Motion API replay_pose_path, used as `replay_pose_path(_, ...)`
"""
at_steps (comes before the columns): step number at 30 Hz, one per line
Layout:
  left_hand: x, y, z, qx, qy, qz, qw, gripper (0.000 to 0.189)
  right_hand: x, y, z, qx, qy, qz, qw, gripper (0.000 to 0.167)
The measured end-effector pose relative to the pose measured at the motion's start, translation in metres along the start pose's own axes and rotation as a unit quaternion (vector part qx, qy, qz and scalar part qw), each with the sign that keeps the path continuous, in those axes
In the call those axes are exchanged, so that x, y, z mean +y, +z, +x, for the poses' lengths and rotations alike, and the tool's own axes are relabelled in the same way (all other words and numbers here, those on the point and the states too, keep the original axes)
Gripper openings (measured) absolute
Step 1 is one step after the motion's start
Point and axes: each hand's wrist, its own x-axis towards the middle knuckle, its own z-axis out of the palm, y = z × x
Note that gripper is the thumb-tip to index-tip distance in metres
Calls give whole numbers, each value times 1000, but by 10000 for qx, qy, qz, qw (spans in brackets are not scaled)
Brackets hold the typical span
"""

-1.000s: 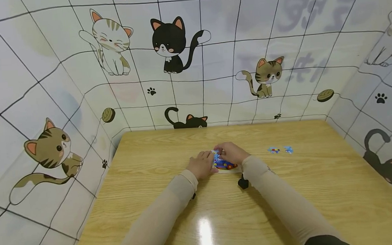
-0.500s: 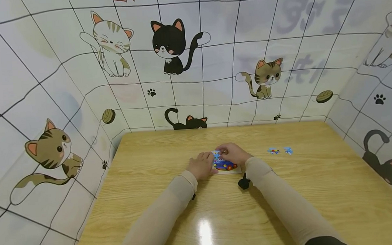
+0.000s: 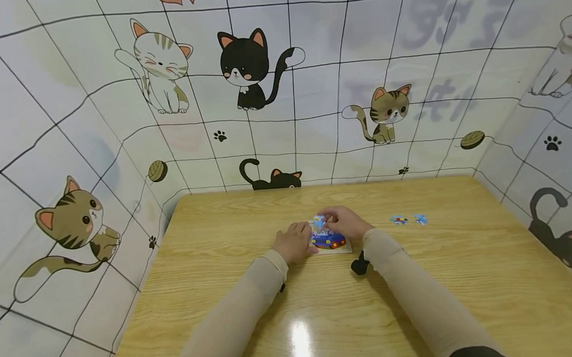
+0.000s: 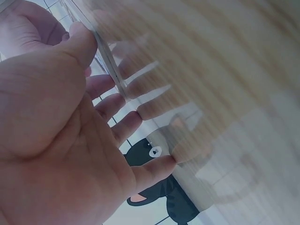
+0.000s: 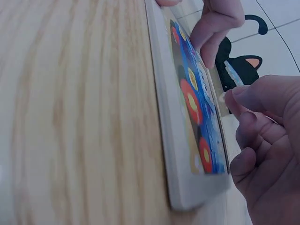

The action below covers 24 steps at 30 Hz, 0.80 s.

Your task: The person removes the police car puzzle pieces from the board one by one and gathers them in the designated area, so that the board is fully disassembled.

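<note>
A jigsaw board (image 3: 329,241) with a blue vehicle picture and pale border lies flat on the table. My left hand (image 3: 293,243) rests at its left side, thumb by the near corner and fingers spread towards the far side; in the left wrist view its fingertips touch the wooden surface. Above the far part of the board, my right hand (image 3: 345,222) pinches a light-blue puzzle piece (image 3: 319,220) between thumb and forefinger. Seen edge-on in the right wrist view, that puzzle piece (image 5: 233,72) is tilted and clear of the board (image 5: 173,164).
Two loose puzzle pieces lie right of the board: one with red and yellow marks (image 3: 399,220), one light blue (image 3: 421,219). The wooden table (image 3: 220,214) meets a cat-patterned cloth wall (image 3: 320,90) at the back and sides.
My right hand has shifted slightly right and turned, so the light-blue puzzle piece it pinches and more of the board now show. My left hand has stayed at the board's left side.
</note>
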Motion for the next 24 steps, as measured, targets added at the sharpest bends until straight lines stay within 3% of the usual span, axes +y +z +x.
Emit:
replay_pose_path(11,3,-11,-12,83,56,104,9999,69,13,-22,-15,293,-61,-165,9994,38)
replay_pose_path(24,4,-12,-14,74,121,10,9999,65,30,-43,-38,402,193,-162,9989,38)
